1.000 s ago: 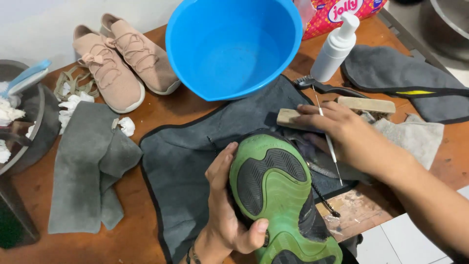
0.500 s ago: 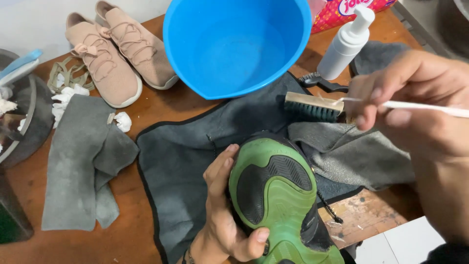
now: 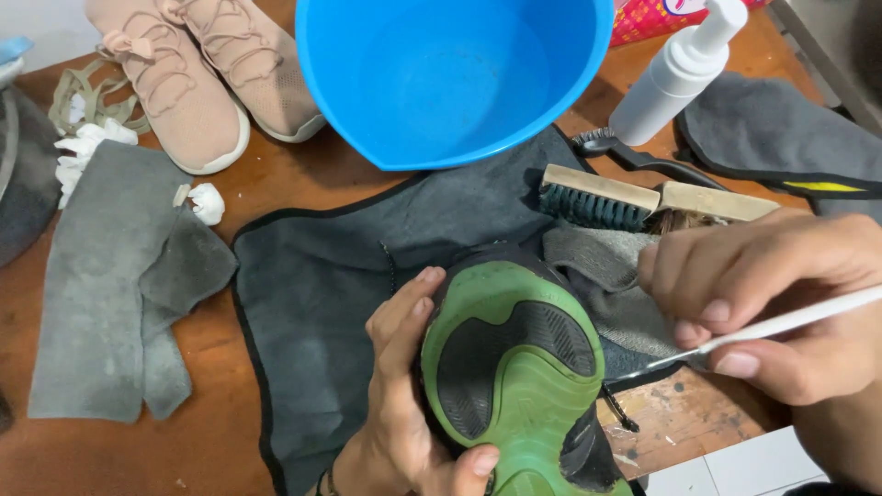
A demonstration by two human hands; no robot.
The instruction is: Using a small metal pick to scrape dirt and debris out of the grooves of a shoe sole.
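Left hand [image 3: 404,404] grips shoe [image 3: 514,367] (sole up) | right hand [image 3: 781,294] pinches pick [image 3: 763,329]

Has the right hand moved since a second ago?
Yes. The right hand has lifted off the wooden brushes and drawn back toward the green shoe sole, now holding a thin white-handled tool.

Shoes: we count three — one black trainer with a green and black rubber sole [image 3: 514,367], two pink knit trainers [image 3: 184,87] at the table's far left corner.
Basins: one round blue plastic basin [image 3: 450,78].
Brushes: we see two wooden-backed brushes [image 3: 597,195].
Bottles: one white foam pump bottle [image 3: 675,78].
Cloths: we count one light grey folded cloth [image 3: 101,276], one dark grey mat [image 3: 322,285].
Hands: two.
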